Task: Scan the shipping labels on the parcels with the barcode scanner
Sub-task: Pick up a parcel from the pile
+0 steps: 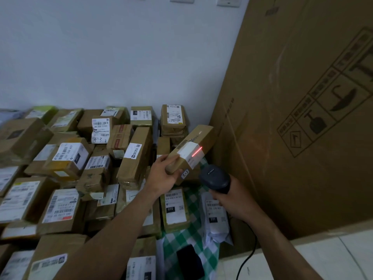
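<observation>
Two bare hands reach out from the bottom edge of a downward view. The left hand [164, 172] grips one small, long brown cardboard parcel [201, 138] by its near end and holds it in the air, tilted up to the right, above the heap. A white shipping label [189, 151] wraps over the parcel's top edge, and one thin red laser line [196, 152] falls across the label's right side. A small sticker [185, 174] on the near end has handwritten marks.

The right hand [232, 199] is curled around the handle of one dark grey barcode scanner [216, 178], which sits just below and right of the held parcel, its head aimed up at the label. One black cable [248, 257] trails down from the hand.

Below and to the left lies a heap of parcels [66, 158], well over twenty, mostly brown taped boxes with white barcode labels; an exact count is not possible. One is a white plastic mailer bag [216, 219] lying under the scanner. A green-and-white checked cloth [181, 239] shows between them. One very large cardboard carton [302, 118] stands at the right, against a white wall [121, 57].
</observation>
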`<action>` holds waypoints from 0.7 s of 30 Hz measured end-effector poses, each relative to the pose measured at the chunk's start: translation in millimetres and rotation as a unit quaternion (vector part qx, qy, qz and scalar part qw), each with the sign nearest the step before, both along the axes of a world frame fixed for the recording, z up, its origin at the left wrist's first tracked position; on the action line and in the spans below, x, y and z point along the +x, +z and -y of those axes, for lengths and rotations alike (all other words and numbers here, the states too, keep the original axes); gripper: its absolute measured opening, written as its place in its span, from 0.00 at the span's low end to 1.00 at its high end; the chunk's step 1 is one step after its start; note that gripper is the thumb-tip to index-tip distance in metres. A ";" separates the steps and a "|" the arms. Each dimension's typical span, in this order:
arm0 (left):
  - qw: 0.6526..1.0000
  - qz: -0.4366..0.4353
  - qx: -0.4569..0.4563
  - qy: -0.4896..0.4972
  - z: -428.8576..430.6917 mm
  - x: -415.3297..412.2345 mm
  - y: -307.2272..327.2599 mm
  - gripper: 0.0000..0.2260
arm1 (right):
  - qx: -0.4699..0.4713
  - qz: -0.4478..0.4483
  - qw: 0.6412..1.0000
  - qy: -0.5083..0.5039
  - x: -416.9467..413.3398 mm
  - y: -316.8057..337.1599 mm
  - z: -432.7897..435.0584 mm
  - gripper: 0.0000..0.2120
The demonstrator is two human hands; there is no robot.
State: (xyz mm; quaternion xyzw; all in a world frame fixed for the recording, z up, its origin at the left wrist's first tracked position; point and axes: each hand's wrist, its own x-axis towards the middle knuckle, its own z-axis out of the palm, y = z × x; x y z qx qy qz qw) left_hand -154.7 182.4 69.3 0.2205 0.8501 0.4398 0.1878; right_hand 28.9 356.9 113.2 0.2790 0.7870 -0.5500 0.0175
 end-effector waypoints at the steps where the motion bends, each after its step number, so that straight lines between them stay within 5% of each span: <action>1: 1.000 0.001 0.000 -0.002 0.0 -0.2 0.1 0.27 | 0.001 0.000 1.000 0.000 -0.1 -0.2 0.0 0.12; 13: 1.000 0.003 -0.005 -0.001 -5.4 0.6 -2.8 0.27 | 0.011 -0.002 1.000 -0.004 -3.4 -9.0 -4.4 0.15; 21: 0.984 0.163 0.073 0.004 -44.2 17.1 -27.0 0.28 | 0.025 -0.064 0.987 -0.143 -3.6 -26.5 -16.3 0.10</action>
